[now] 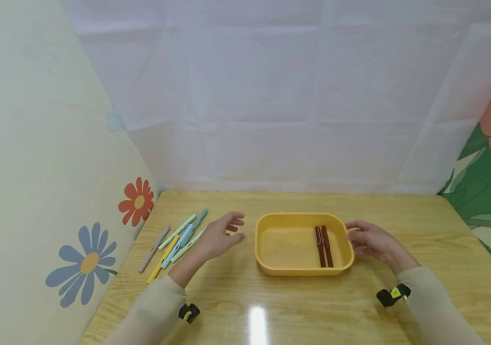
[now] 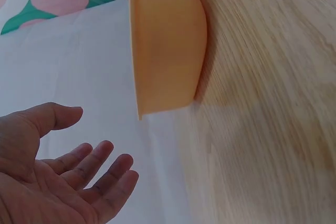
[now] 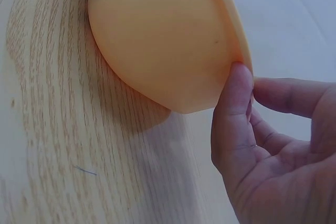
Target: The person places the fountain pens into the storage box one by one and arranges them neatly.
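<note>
A yellow plastic tray [image 1: 284,272] with rounded corners stands on the table. Two dark red pens [image 1: 324,247] lie side by side in its right part. At the tray's right end my right hand [image 1: 375,243] pinches the rim; in the right wrist view one fingertip [image 3: 239,77] lies against the outer wall, just under the rim. My left hand [image 1: 219,235] hovers between the tray and a loose pile of pens, fingers spread and holding nothing. In the left wrist view its palm faces the tray's near end wall [image 2: 168,45], with a gap between.
Several pens in pale green, blue, grey-blue and mauve, with a yellow pen [image 1: 162,258], lie overlapping on the left of the wooden table [image 1: 297,311]. A white cloth [image 1: 271,96] hangs behind the table's back edge. Flower-printed panels stand at both sides.
</note>
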Tool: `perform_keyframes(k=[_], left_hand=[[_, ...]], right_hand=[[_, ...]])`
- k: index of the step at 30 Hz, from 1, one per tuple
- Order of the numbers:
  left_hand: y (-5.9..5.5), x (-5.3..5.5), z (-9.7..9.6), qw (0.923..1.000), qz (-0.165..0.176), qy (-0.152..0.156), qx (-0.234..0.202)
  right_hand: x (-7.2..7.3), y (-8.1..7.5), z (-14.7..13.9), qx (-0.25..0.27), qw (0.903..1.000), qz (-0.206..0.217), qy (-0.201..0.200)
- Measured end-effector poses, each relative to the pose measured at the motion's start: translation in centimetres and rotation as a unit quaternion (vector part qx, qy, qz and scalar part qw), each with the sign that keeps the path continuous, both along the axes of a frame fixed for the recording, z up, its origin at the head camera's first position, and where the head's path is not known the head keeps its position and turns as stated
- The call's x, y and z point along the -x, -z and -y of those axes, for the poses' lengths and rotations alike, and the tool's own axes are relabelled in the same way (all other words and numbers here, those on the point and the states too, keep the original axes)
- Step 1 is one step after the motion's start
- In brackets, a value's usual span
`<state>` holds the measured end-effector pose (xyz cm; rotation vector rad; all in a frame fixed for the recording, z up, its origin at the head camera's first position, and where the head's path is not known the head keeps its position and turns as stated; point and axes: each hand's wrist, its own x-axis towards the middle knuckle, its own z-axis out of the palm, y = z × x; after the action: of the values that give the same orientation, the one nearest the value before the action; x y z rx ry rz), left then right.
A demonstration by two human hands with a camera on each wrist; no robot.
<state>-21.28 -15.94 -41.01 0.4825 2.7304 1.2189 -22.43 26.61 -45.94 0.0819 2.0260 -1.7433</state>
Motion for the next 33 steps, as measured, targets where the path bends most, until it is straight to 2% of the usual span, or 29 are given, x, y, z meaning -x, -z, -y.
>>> perform_keyframes(k=[7, 16, 26, 28, 33], left_hand=[[0.6, -0.2, 1.5, 0.9981, -0.005, -0.027, 0.056], [0.7, -0.8, 3.6, 0.9972, -0.017, -0.04, 0.061], [1.1, -1.3, 5.3, 0.993, 0.002, -0.071, 0.095], [1.4, -1.3, 5.6, 0.9919, -0.004, -0.074, 0.103], [2.8, -0.9, 6.4, 0.9864, -0.043, -0.075, 0.14]], right_hand=[[-0.1, -0.1, 0.0, -0.005, 1.0, -0.003, 0.001], [-0.1, 0.0, 0.0, 0.0, 1.0, 0.0, 0.003], [-0.2, -0.1, 0.1, 0.006, 1.0, 0.002, 0.006], [-0.2, 0.0, 0.0, 0.008, 1.0, 0.001, 0.005], [-0.1, 0.1, 0.0, 0.009, 1.0, 0.001, 0.004]])
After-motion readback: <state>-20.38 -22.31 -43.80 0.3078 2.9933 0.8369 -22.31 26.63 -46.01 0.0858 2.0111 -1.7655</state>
